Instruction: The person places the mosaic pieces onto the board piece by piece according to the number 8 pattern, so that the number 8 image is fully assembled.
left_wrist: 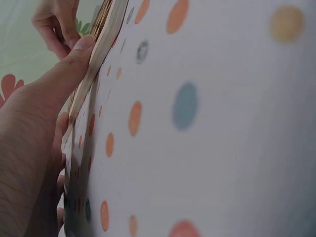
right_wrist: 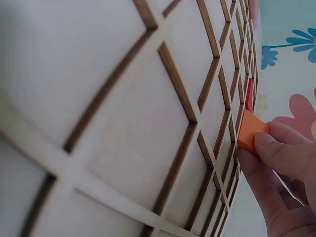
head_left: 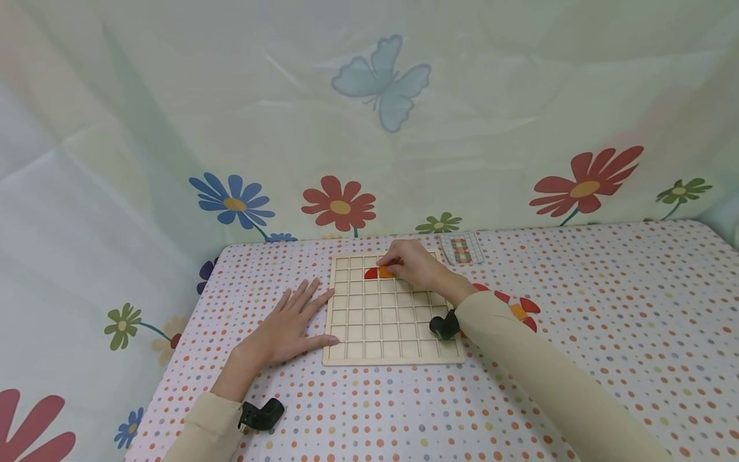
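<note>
A wooden grid board (head_left: 372, 317) lies on the table, split into square cells. My right hand (head_left: 417, 264) is over its far part and pinches an orange square tile (right_wrist: 253, 129) between thumb and fingers. The tile is tilted against the grid ridges in the right wrist view. Just left of it, a red tile with a curved edge (head_left: 371, 273) sits in a cell. My left hand (head_left: 287, 327) lies with spread fingers at the board's left edge; its thumb (left_wrist: 74, 64) touches the rim.
Several red tiles and an orange one (head_left: 518, 312) lie right of the board, partly hidden by my right forearm. A printed pattern card (head_left: 462, 249) rests beyond the board's far right corner. The dotted tablecloth (head_left: 623, 346) extends to the right. Behind hangs a flowered curtain (head_left: 473, 128).
</note>
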`<state>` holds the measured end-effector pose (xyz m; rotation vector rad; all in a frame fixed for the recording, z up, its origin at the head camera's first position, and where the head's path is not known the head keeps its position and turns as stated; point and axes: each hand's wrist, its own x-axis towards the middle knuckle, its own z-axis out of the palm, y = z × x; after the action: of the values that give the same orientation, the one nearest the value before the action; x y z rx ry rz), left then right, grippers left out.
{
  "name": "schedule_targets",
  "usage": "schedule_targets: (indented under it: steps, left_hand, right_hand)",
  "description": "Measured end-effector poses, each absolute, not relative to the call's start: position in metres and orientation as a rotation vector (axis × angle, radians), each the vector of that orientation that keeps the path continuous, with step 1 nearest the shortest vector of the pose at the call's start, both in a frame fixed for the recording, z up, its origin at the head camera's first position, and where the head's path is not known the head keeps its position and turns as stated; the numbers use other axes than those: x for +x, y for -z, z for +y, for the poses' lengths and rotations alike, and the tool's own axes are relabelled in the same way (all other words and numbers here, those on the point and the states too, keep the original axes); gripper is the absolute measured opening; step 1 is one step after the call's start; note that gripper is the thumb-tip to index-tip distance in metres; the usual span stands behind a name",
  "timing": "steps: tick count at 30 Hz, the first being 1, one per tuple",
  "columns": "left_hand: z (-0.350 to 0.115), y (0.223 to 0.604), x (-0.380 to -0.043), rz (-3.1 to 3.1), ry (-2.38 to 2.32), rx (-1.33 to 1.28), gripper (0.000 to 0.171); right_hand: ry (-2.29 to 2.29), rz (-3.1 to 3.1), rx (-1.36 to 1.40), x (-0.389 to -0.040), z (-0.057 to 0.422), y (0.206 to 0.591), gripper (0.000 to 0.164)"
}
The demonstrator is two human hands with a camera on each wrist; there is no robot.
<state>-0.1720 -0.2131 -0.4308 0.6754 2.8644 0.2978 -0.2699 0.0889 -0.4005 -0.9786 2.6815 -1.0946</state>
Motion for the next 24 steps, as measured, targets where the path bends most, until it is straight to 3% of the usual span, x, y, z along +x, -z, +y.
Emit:
schedule_targets:
  steps: [24]
  left_hand:
    - [-0.213,0.434,-0.172,2.876,-0.316,0.66,0.096]
  right_hand:
    - [0.834,2.841,-1.051,-0.26,0.075,0.401,0.018]
